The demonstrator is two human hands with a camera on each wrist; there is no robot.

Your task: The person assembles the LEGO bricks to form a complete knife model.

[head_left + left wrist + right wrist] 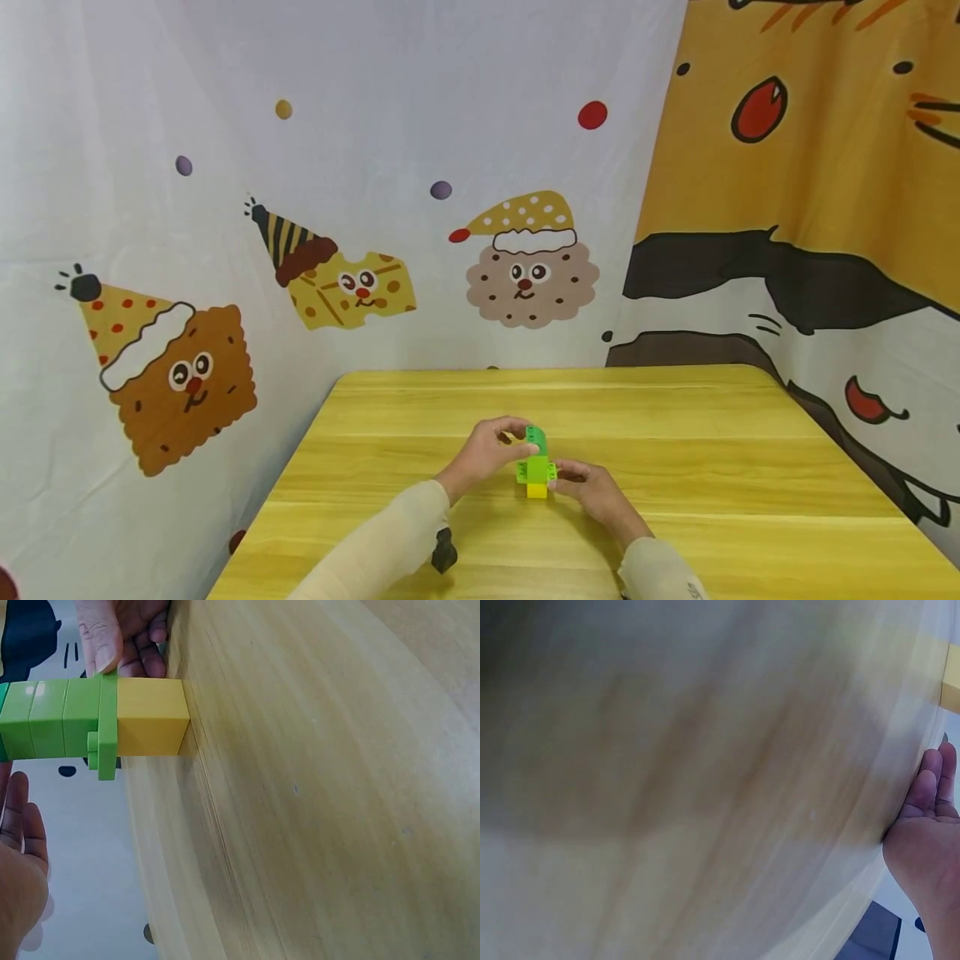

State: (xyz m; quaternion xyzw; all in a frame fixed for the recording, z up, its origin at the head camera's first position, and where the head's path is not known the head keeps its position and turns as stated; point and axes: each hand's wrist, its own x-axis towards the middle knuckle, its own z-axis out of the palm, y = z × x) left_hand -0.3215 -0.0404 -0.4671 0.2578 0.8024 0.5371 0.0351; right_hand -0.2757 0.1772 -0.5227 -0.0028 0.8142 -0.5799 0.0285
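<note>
A small tower of toy building blocks stands upright on the table. Its base is a yellow block, also lying sideways in the left wrist view as a yellow block. Above that comes a wider light green plate with studs, then several light green blocks. A darker green curved block tops it. My left hand holds this top block between thumb and fingers. At the plate's right end, my right hand pinches the edge, its thumb touching the plate in the left wrist view.
The tower rests on a wood-grain table whose far edge meets a printed cloth backdrop. A black object shows beside the left sleeve. In the right wrist view, only a corner of the yellow block is seen.
</note>
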